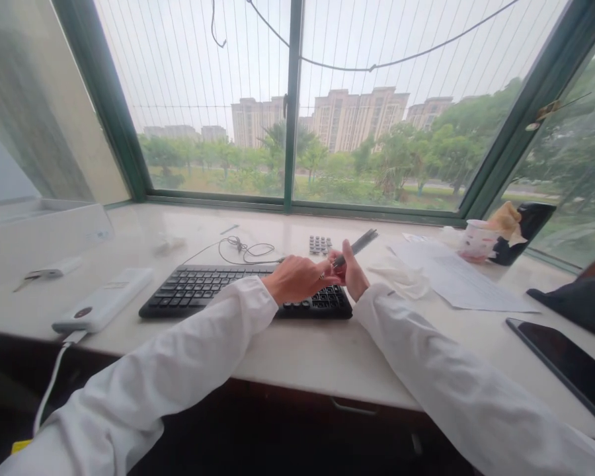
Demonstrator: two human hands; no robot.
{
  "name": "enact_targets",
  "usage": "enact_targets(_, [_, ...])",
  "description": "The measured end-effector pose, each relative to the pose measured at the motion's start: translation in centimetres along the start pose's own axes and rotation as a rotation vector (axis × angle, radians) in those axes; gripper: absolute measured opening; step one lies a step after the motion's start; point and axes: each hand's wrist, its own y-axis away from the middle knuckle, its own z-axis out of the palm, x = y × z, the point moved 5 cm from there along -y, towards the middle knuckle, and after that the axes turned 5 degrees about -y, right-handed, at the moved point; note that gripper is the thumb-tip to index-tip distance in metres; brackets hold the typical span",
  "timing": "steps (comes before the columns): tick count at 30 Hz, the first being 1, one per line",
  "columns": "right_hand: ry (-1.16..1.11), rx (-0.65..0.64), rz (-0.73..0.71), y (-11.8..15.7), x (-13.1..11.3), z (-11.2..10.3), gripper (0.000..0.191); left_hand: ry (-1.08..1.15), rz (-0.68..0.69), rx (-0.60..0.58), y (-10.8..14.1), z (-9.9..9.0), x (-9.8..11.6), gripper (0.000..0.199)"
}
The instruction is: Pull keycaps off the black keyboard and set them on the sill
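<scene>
A black keyboard (193,291) lies across the middle of the windowsill desk, its right end partly bare of keycaps. Over that end my two hands meet. My right hand (352,274) is closed round a slim dark grey tool (361,243) whose far end points up and right; its near end is hidden among the fingers. My left hand (300,279) has its fingers pressed together against the right hand's fingers, and whatever is between them is too small to tell. Behind the hands, loose keycaps (320,245) stand in rows on the desk.
A coiled cable (242,248) runs behind the keyboard. At left are a white power bank (106,301) and keys (32,276). Crumpled tissue (401,279), paper sheets (461,277), a paper cup (477,239) and a black phone (568,363) are at right.
</scene>
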Motion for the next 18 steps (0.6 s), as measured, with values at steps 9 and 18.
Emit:
enact_targets(9, [-0.231,-0.039,0.075,0.5,-0.2,0.7,0.067,0.015,-0.082,-0.038,0.1,1.0,-0.4,0.054])
enact_targets(18, [-0.064,0.083,0.099,0.1,-0.5,-0.2,0.058,-0.05,-0.096,-0.037,0.0,1.1,-2.0,0.051])
